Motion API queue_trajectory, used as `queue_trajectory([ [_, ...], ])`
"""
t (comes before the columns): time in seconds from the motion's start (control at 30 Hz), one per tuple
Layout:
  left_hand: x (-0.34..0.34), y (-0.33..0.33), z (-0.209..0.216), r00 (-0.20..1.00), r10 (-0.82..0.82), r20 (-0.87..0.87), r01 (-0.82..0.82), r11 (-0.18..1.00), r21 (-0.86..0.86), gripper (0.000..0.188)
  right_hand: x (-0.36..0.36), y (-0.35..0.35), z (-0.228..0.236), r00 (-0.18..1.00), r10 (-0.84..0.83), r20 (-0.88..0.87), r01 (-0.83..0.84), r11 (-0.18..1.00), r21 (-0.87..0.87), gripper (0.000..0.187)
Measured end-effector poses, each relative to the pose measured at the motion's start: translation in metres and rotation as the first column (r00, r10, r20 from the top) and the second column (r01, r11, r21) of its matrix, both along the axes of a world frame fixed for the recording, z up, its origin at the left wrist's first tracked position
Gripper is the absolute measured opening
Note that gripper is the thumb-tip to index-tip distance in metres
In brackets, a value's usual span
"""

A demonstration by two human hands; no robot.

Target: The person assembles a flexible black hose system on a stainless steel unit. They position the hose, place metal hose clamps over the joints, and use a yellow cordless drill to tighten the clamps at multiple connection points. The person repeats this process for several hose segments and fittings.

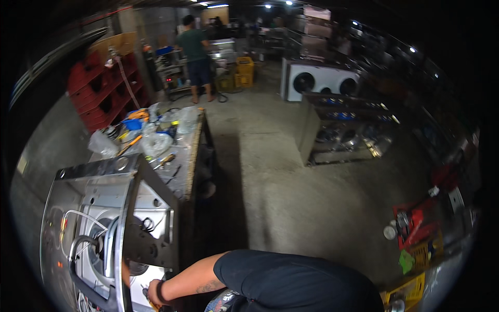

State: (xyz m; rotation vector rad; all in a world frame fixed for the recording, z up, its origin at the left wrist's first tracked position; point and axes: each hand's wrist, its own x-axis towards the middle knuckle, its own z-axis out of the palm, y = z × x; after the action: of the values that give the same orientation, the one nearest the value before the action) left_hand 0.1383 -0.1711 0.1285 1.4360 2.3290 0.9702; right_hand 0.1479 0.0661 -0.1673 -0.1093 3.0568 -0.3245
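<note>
Right hand [157, 292]: fingers curled low beside white panel [148, 275]; small yellow thing [152, 303] shows by them. Too dim there: cannot tell if they grip it. Left hand out of sight. Shiny metal box [128, 208] stands just beside hand, grey hose [84, 286] inside. Slip could scrape wrist on metal edge; hard pull could snag hose. Past box, messy bench [179, 179]: bump could knock bits off.

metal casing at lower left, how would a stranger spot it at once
Find the cluttered workbench on the left. Just below it in view stands the open metal casing. Unlike the metal unit on the floor, it shows a thick grey hose and has a hand close by.
</note>
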Motion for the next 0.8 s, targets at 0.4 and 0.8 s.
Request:
queue_trajectory([
  [0.4, 0.120, 0.071, -0.088, 0.861, -0.025, 0.509, -0.015, 0.997, 0.074, 0.026, 0.337, 0.036, 0.070, 0.968, -0.250, -0.008, 0.032, 0.153, -0.988, 0.061],
  [0.8, 0.168, 0.067, -0.143, 0.552, -0.328, 0.766, 0.363, 0.922, 0.133, 0.025, 0.517, -0.026, 0.100, 0.778, -0.626, 0.045, 0.059, 0.002, -0.998, 0.062],
])
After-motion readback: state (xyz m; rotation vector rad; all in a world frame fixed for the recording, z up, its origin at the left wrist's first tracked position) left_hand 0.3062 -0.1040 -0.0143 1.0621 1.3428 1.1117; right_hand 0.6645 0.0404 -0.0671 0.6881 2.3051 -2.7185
